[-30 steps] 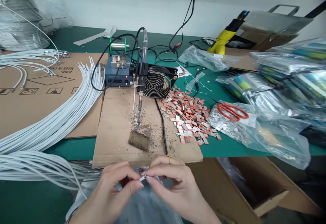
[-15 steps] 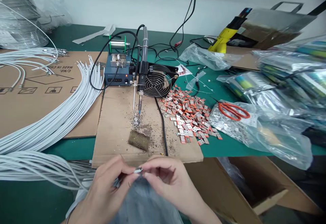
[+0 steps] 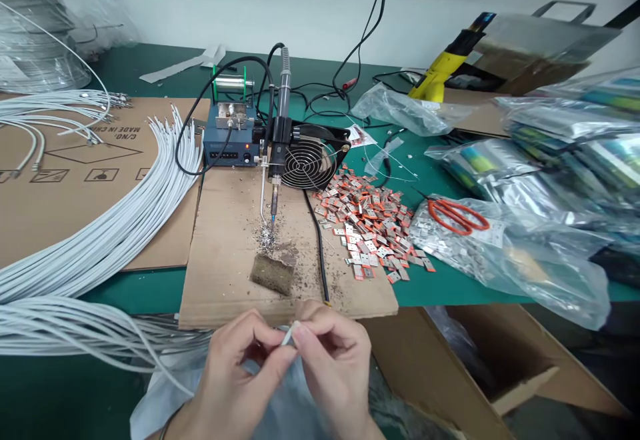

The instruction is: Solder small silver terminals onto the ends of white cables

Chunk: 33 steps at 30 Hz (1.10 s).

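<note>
My left hand [image 3: 245,367] pinches a small white and metallic piece [image 3: 289,335] between thumb and index finger, below the cardboard's front edge. On the other side of the same piece, my right hand [image 3: 333,353] closes its thumb and fingertips. The fingers hide most of the piece, so its exact shape cannot be made out. A white cable [image 3: 170,377] runs toward my left wrist from the bundle on the left. Beyond the hands lies a brown sponge [image 3: 273,275], under the tip of an upright soldering iron [image 3: 280,150].
Long white cables [image 3: 145,210] lie at left. A blue soldering station [image 3: 227,147] and a round fan [image 3: 306,165] stand at the back. Right of them are many small orange-edged metal parts [image 3: 373,227], plastic bags, orange-handled scissors [image 3: 457,216] and an open carton [image 3: 430,367].
Both hands have moved closer together. The right hand has turned more upright, and the small piece has tilted and shifted slightly right. The left hand has moved right.
</note>
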{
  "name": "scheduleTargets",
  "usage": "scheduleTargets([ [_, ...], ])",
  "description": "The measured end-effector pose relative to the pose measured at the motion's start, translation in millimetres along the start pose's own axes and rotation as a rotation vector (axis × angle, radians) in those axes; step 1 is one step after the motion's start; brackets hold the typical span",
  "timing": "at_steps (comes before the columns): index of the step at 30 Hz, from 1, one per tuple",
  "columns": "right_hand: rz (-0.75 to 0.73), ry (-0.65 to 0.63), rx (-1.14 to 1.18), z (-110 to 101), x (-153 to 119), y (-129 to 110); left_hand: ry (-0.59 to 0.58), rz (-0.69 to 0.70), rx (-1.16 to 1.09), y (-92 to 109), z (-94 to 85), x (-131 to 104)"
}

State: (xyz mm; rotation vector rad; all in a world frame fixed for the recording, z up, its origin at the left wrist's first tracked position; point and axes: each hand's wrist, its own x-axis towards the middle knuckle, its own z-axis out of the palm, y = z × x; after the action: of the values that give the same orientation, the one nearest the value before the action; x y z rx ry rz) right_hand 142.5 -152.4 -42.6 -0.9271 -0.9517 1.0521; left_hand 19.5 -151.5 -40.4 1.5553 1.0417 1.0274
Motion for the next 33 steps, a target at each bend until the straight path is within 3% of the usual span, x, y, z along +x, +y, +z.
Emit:
scheduleTargets([
  [3,0.070,0.097,0.215,-9.2,9.7,-6.9,0.066,0.063,0.067,-0.2,-5.3,0.0],
  [5,0.032,0.117,0.089,-17.6,14.2,-13.4,0.113,0.013,0.042,0.5,-9.2,0.4],
  [7,0.080,-0.040,-0.144,-22.9,15.5,-18.9,0.125,-0.006,0.038,1.4,-12.0,1.5],
  [10,0.136,-0.270,-0.346,-21.9,15.8,-24.6,0.066,0.116,0.147,1.9,-14.7,4.0],
  [14,0.097,-0.333,-0.483,-14.2,18.7,-27.5,0.030,0.241,0.296,0.5,-16.4,5.8],
  [20,0.175,-0.105,-0.228,-2.8,7.6,-11.6,0.086,0.261,0.293,-0.5,-10.9,4.0],
  [25,-0.096,0.172,-0.212,13.1,-6.7,7.1,0.130,0.072,0.098,-7.3,2.2,1.0],
  [29,-0.138,0.182,-0.162,20.5,-8.5,11.3,0.149,0.000,-0.007,-9.6,7.1,1.6],
  [33,0.018,0.100,0.124,11.6,-1.1,3.4,0.147,0.000,-0.038,-1.2,4.0,2.7],
])
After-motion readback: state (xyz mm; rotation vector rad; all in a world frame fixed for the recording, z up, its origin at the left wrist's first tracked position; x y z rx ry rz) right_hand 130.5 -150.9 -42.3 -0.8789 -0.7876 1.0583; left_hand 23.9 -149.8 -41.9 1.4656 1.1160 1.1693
